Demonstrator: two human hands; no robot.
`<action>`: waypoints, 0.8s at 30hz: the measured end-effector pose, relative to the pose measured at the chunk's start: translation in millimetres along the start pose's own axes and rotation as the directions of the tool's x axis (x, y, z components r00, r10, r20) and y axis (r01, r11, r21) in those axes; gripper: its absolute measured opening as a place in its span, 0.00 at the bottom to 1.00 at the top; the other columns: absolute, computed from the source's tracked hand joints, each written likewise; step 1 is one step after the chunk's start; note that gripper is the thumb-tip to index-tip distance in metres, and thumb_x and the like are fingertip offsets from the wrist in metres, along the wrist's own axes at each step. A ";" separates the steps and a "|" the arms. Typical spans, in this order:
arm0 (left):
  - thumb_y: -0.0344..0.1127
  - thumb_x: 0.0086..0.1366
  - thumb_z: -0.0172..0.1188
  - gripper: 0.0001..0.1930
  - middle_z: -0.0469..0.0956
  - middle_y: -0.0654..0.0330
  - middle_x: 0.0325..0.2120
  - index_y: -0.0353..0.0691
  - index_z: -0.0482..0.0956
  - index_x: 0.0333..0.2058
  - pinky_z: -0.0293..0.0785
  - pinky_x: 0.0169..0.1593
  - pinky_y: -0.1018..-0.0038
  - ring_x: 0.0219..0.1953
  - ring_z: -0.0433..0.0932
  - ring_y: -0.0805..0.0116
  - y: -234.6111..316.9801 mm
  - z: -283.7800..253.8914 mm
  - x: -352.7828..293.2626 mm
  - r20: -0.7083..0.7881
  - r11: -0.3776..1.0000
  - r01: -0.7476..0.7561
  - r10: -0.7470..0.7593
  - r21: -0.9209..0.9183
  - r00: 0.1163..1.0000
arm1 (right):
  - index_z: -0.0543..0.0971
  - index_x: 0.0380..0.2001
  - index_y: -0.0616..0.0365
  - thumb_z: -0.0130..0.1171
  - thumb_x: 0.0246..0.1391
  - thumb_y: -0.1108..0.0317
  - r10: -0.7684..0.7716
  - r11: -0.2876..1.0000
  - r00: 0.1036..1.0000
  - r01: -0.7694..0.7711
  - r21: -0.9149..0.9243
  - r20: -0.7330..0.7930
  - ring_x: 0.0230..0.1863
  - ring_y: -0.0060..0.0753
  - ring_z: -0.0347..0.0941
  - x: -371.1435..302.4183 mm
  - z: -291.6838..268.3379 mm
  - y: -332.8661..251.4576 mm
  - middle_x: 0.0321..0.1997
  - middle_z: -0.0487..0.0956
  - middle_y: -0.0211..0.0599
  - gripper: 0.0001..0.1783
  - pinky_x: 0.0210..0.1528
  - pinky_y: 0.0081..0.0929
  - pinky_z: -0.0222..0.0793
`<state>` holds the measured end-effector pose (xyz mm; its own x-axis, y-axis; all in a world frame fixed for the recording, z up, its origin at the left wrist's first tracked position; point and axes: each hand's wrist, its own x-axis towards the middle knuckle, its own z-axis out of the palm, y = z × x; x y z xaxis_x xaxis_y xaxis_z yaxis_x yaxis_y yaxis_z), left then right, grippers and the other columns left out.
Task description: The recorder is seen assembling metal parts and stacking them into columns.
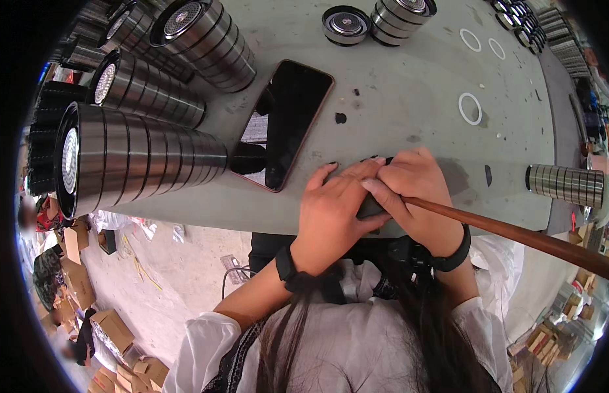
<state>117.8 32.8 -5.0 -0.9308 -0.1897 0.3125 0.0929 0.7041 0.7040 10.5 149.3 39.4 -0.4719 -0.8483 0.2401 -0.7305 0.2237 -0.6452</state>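
Observation:
Both hands meet at the near edge of the grey table [396,78]. My left hand [334,203] is closed round a small dark piece [370,208], mostly covered by the fingers; its kind cannot be made out. Close against it, my right hand [419,187] grips the end of a long brown wooden stick [507,229], which slants off to the right. The stick's tip is hidden under the fingers, so I cannot tell whether it touches the dark piece. Left of my hands lies a black phone [295,124].
Tall stacks of ribbed metal lids [144,157] crowd the table's left side. At the far side stand a single lid [346,26] and a short stack [401,19]. White rings [470,109] lie to the right, near another small stack [563,185]. Cardboard boxes [112,329] sit on the floor.

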 end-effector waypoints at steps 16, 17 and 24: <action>0.40 0.39 0.72 0.36 0.77 0.56 0.44 0.40 0.72 0.50 0.66 0.53 0.60 0.45 0.77 0.61 -1.0 -2.2 5.9 -0.036 1.000 0.015 -0.015 0.012 0.999 | 0.73 0.18 0.58 0.58 0.51 0.65 0.158 0.977 0.987 -0.160 -0.141 -0.030 0.25 0.45 0.66 -12.8 -18.4 10.8 0.18 0.71 0.39 0.12 0.34 0.37 0.56; 0.40 0.39 0.72 0.36 0.77 0.56 0.45 0.40 0.71 0.51 0.66 0.54 0.60 0.46 0.76 0.61 -0.9 -3.9 5.6 -0.034 1.000 0.019 -0.019 -0.001 0.999 | 0.73 0.18 0.59 0.58 0.50 0.65 0.174 0.979 0.983 -0.180 -0.096 -0.063 0.25 0.46 0.66 -12.9 -16.6 12.9 0.18 0.71 0.40 0.12 0.35 0.38 0.56; 0.43 0.44 0.70 0.36 0.74 0.56 0.48 0.38 0.69 0.52 0.65 0.54 0.61 0.49 0.74 0.60 11.4 -4.2 11.2 -0.001 0.999 -0.016 0.016 0.042 1.000 | 0.69 0.16 0.61 0.49 0.60 0.66 0.660 0.657 0.697 -0.353 0.667 -0.281 0.14 0.14 0.59 -33.3 -14.4 25.1 0.13 0.66 0.25 0.18 0.17 0.18 0.53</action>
<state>109.9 35.8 9.2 -0.9287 -0.1792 0.3247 0.0928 0.7354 0.6712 0.7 190.1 25.6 -0.9497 -0.3084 -0.0544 0.0159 0.1261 -0.9919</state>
